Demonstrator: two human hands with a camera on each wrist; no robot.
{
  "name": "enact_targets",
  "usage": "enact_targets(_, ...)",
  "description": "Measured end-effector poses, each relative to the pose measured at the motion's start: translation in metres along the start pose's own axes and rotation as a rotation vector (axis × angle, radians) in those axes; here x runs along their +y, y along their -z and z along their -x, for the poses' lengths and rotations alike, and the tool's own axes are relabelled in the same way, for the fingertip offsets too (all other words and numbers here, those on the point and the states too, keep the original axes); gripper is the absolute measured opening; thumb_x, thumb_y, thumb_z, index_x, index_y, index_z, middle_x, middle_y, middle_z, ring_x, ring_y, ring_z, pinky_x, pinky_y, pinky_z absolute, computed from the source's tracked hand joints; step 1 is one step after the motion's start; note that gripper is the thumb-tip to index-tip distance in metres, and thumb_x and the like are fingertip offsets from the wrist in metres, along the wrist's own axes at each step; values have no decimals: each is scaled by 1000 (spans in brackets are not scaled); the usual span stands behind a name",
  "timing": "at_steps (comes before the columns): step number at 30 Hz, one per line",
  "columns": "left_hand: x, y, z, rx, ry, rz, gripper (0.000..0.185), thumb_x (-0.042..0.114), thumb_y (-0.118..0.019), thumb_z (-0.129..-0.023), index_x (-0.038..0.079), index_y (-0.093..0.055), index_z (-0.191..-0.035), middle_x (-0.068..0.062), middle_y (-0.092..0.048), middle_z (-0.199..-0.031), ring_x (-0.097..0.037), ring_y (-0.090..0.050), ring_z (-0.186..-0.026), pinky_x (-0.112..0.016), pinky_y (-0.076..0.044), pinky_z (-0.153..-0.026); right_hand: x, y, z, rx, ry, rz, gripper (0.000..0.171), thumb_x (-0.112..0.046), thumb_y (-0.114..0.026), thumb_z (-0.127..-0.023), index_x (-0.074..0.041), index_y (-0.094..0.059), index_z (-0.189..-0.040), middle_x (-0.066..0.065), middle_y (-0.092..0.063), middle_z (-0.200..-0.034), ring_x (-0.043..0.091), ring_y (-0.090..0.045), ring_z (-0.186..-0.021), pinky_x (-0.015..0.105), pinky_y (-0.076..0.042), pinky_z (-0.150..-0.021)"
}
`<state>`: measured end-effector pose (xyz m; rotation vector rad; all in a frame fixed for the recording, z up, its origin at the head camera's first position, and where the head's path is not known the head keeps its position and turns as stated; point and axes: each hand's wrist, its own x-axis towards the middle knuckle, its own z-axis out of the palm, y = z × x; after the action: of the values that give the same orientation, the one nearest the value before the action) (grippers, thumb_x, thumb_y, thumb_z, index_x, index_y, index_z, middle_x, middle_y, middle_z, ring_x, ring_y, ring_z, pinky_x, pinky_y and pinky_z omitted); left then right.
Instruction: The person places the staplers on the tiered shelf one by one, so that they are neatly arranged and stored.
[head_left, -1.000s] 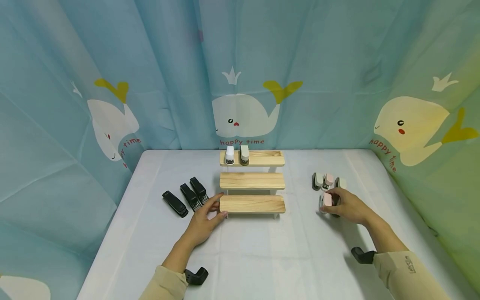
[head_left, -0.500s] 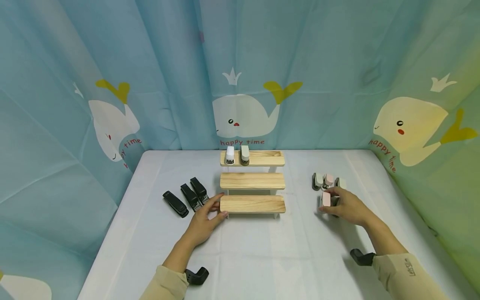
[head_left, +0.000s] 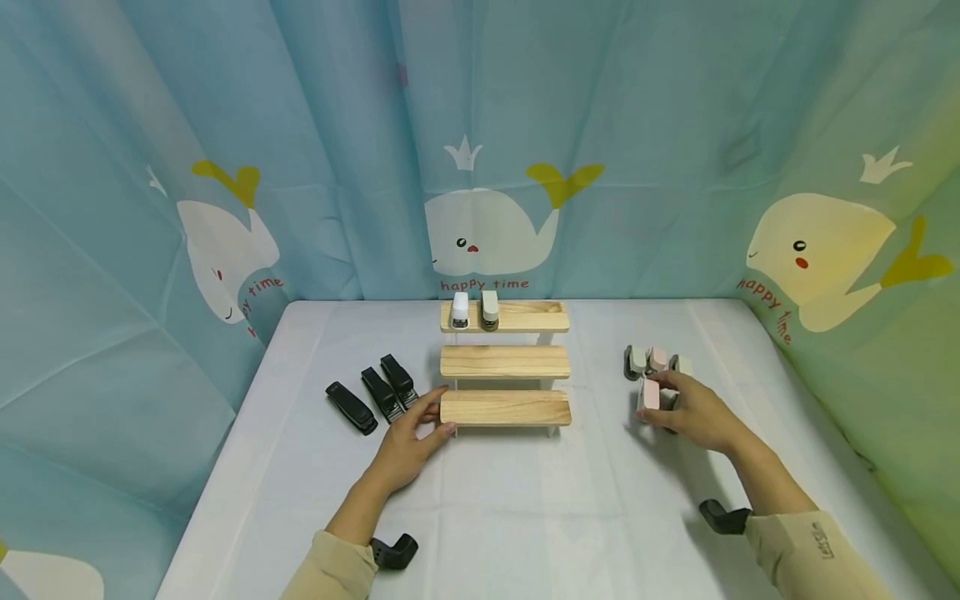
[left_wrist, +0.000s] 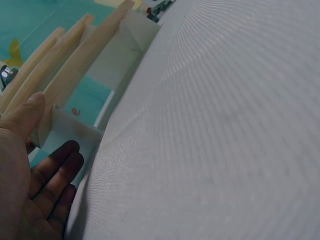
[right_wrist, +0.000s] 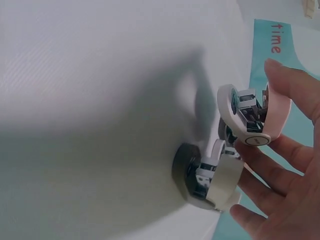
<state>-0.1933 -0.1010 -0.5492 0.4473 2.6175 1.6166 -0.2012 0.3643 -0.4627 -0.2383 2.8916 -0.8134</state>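
Observation:
My right hand [head_left: 667, 407] pinches a small pink stapler [head_left: 649, 395] just above the white table, right of a three-step wooden shelf [head_left: 504, 408]. In the right wrist view the pink stapler [right_wrist: 255, 117] sits between thumb and fingers, and a beige stapler [right_wrist: 210, 180] lies under it on the table. My left hand [head_left: 420, 421] rests flat at the left end of the lowest step, thumb against the wood. The left wrist view shows that hand [left_wrist: 30, 170] beside the shelf's end [left_wrist: 75, 65].
Two small staplers, white [head_left: 460, 310] and beige [head_left: 489, 309], stand on the top step. Three black staplers [head_left: 381, 393] lie left of the shelf. Several small pastel staplers [head_left: 647, 361] cluster behind my right hand. Whale-print curtains surround the table [head_left: 525, 517].
My right hand has shifted slightly up and to the left with the pink stapler. My left hand has stayed at the lowest step.

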Motion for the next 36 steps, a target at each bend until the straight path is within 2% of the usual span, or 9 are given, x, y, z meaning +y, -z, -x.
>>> enact_targets(3,0,0,0,-1,-1,-1,62,54,-63,-88,42,-39,-145,14,-63,-115,-9,-58,-113,-49,-40,-101,-3,1,1,-1,-3,-21,85,-50,-73,-82,1,-41,-141,27,-47,-141,40,-44,-125,58,-39,-95)
enact_targets(10,-1,0,1,-3,4,-7,62,55,-62,-88,43,-38,-145,13,-62,-118,-10,-58,-114,-50,-40,-101,-11,-1,0,33,17,-37,79,-50,-69,-85,-2,-42,-142,24,-47,-140,35,-47,-118,52,-42,-91)
enact_targets(17,-2,0,0,5,5,-5,62,55,-63,-88,44,-39,-144,14,-62,-117,-8,-58,-113,-49,-41,-101,-19,-4,-2,64,17,-68,77,-53,-67,-86,-4,-44,-141,22,-43,-146,36,-45,-128,53,-43,-93)
enact_targets(25,-1,0,0,5,17,-19,62,56,-62,-88,45,-38,-144,14,-63,-118,-10,-59,-114,-51,-41,-101,-27,-7,-6,101,27,-102,75,-52,-67,-86,-8,-43,-142,20,-48,-140,40,-48,-124,56,-42,-92)
enact_targets(32,2,1,1,7,18,-14,63,55,-62,-88,43,-38,-145,14,-63,-118,-11,-59,-115,-51,-41,-101,-37,-9,-9,152,70,-135,68,-48,-70,-86,-11,-48,-139,14,-54,-129,34,-48,-120,55,-40,-91)
enact_targets(36,2,0,1,7,23,-9,62,55,-62,-88,44,-38,-144,14,-63,-118,-11,-58,-115,-51,-41,-101,-45,-10,-11,161,76,-158,68,-47,-69,-87,-10,-47,-140,12,-54,-130,33,-48,-121,55,-39,-92)
